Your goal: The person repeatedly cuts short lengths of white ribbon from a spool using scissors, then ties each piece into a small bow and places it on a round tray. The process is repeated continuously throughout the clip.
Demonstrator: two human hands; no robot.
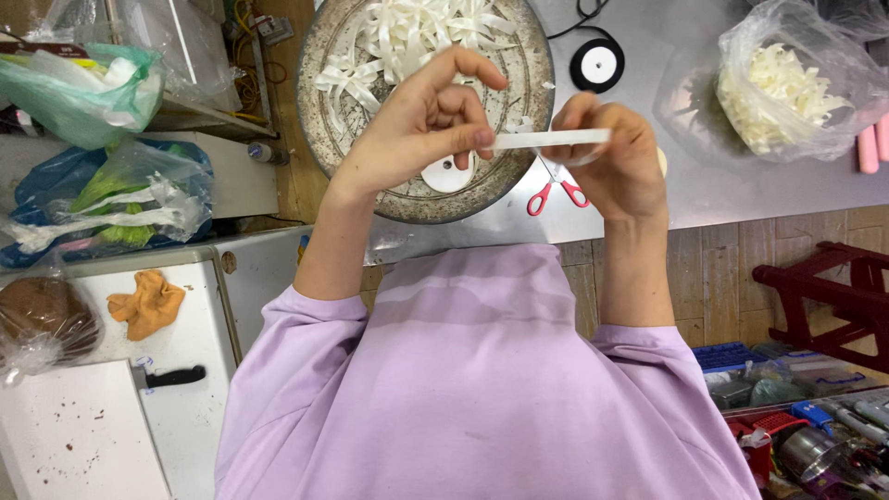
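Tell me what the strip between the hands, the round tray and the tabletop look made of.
Strip: likely satin ribbon, white, thin, with a soft sheen. Round tray: probably metal, dull grey, mottled and worn. Tabletop: apparently stainless steel, smooth, grey and faintly reflective.

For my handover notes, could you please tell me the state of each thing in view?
Left hand: grip pinched on one end of the white ribbon strip.
Right hand: grip closed on its other end.
White ribbon strip: stretched straight between both hands.
Round tray: holds loose ribbon bows.
Red-handled scissors: lying flat, blades hidden.
Clear bag: filled with white pieces.
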